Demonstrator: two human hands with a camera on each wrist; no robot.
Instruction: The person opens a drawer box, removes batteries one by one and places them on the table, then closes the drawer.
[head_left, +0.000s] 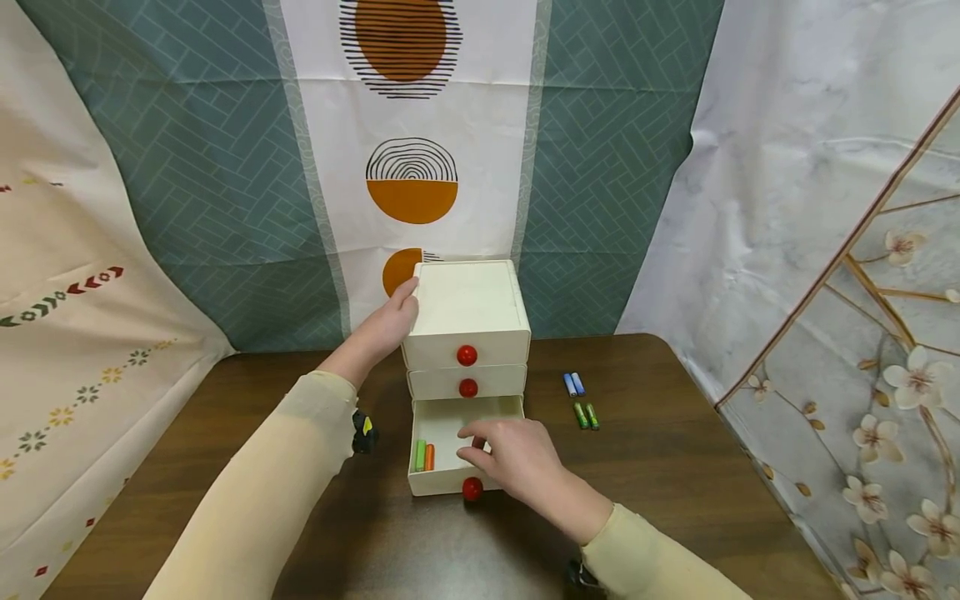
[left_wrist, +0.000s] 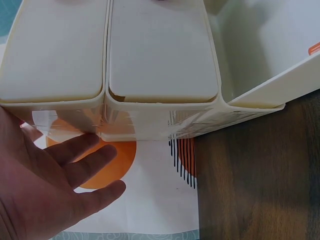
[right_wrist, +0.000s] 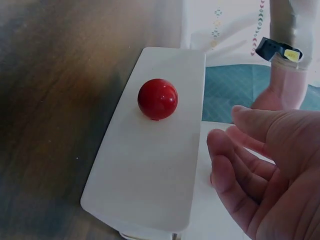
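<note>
A white chest with three drawers (head_left: 471, 300) stands on the table, its bottom drawer (head_left: 450, 417) pulled out. My left hand (head_left: 392, 319) rests against the chest's left side; in the left wrist view its fingers (left_wrist: 92, 167) extend along the side wall. Over the pulled-out drawer hovers my right hand (head_left: 517, 457), fingers loosely bent and holding nothing. Below it, the drawer's red knob (head_left: 472, 489) shows on the front panel (right_wrist: 145, 160). A green stick-like piece (head_left: 420, 456) and an orange one (head_left: 430, 457) lie side by side in the drawer's front left corner.
Right of the chest, two blue batteries (head_left: 574, 384) and two green batteries (head_left: 587, 416) lie on the dark wooden table (head_left: 660, 467). The two upper drawers, with red knobs (head_left: 467, 356), are closed. A patterned cloth (head_left: 427, 117) hangs behind the chest.
</note>
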